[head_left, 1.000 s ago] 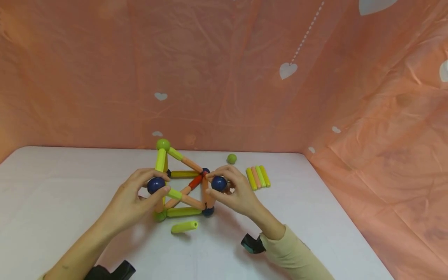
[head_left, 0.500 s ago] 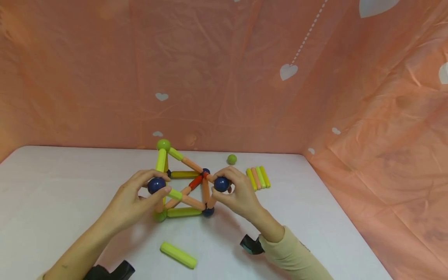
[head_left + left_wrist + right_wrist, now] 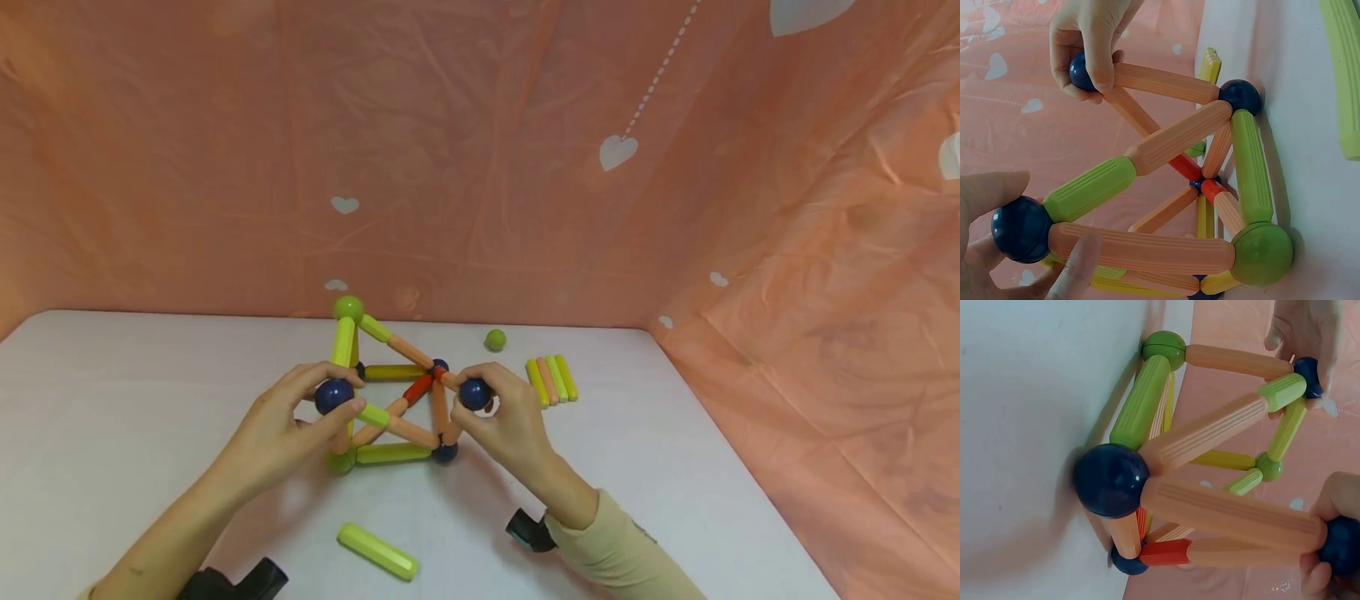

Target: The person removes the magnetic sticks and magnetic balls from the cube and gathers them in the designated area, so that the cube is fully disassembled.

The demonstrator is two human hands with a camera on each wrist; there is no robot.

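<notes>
A framework of magnetic building sticks [image 3: 392, 452] and balls stands on the table, in green, yellow, orange and red. My left hand [image 3: 281, 421] grips a dark blue ball [image 3: 333, 397] at its upper left corner; in the left wrist view an orange stick [image 3: 1141, 251] and a green-orange one meet that ball. At the right, my right hand [image 3: 517, 417] pinches another dark blue ball [image 3: 475, 394]. Two orange-toned sticks [image 3: 1235, 512] run from this ball down to lower blue balls [image 3: 1111, 480]. A green ball [image 3: 348, 308] tops the framework's far left.
One loose light green stick [image 3: 377, 551] lies in front of the framework. Behind and to the right are a loose green ball [image 3: 495, 339] and a row of several sticks [image 3: 552, 379]. An orange cloth [image 3: 480, 167] with hearts hangs along the table's far edge.
The loose green stick has rolled from beside the framework toward the front and turned. My right hand has shifted slightly right with its ball. The left hand has held its place.
</notes>
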